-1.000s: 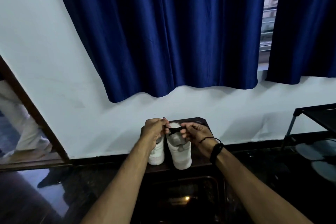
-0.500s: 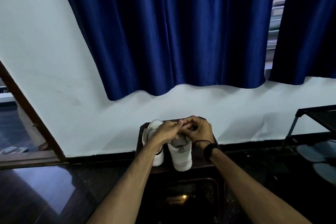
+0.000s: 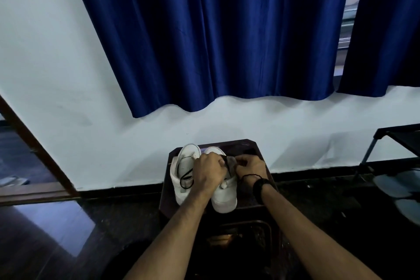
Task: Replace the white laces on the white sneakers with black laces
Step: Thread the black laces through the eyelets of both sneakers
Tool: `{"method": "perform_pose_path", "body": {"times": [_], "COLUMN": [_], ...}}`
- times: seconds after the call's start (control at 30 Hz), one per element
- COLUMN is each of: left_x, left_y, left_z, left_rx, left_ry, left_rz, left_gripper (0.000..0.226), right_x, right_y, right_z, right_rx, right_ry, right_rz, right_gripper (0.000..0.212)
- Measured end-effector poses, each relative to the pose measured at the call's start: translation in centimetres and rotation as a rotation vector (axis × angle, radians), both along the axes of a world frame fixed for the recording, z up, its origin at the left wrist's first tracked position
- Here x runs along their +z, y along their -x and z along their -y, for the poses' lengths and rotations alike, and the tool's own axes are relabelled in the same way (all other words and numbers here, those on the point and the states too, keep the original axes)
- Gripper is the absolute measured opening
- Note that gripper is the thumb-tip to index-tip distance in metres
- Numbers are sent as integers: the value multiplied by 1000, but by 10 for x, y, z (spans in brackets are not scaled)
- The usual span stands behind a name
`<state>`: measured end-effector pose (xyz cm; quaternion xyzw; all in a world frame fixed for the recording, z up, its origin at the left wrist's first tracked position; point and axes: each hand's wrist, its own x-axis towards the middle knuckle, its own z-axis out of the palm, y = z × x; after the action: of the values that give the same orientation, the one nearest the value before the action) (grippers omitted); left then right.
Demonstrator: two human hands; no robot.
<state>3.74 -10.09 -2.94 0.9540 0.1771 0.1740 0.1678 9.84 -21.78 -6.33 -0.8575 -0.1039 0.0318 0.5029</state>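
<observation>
A pale wall (image 3: 68, 75) hung with two dark blue satin curtains (image 3: 216, 36) backs a small dark wooden counter (image 3: 254, 145) standing on a glossy black floor (image 3: 56, 234); on that counter stand two white low-top sneakers side by side, touching or nearly so, their long axes running from the person toward the wall, heels nearest the camera and toes toward the wall; the left white sneaker (image 3: 183, 179) shows its open mouth, and one thin black lace (image 3: 186, 179) loops loosely across it; the right white sneaker (image 3: 223, 200) sits just beside it, its upper part hidden under the hands; the left hand (image 3: 210, 171) lies over the gap between the two shoes, its grip curled closed round a stretch of black lace near the right shoe's tongue; the right hand (image 3: 251, 167) is close beside it, fingers bent and pinching the same dark lace at the shoe's top; whether the lace is threaded through any eyelet there cannot be told; one black wristband (image 3: 261, 185) and a thin black cord circle the right wrist; a brown wooden door frame (image 3: 34, 150) slants at far left, and a black metal rack (image 3: 395, 134) stands at far right, well apart from the shoes.
</observation>
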Motion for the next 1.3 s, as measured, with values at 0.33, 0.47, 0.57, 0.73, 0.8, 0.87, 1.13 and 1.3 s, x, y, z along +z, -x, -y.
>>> {"method": "perform_pose_path", "body": {"times": [0.33,0.47,0.57,0.73,0.8,0.87,1.13,1.3], "left_x": [-25,-32,-32,-29,-31,-33,-31,-29], "left_y": [-5,-11,-15,-22,-25,-27,-21,-17], "left_z": [-1,1,0,5,5,4,14,15], "left_rx": [71,82,99,151,173,189,246,205], "left_ry": [-10,22,49,23,37,45,59,2], "left_rz": [133,165,154,110,95,104,134,164], "left_gripper": [17,2,5,9,16,19,12,4], "right_x": [-20,-25,-25,-26,-27,-27,-33,-28], "right_y": [-1,-1,-1,2,2,2,5,10], "right_z": [-2,1,0,-2,-2,-2,-6,-5], "right_rx": [-50,-27,-14,15,22,23,47,69], "right_ry": [-124,-245,-247,-248,-253,-251,-311,-262], "right_rz": [29,-40,-16,15,20,21,47,131], "right_gripper": [12,9,8,10,10,9,13,15]}}
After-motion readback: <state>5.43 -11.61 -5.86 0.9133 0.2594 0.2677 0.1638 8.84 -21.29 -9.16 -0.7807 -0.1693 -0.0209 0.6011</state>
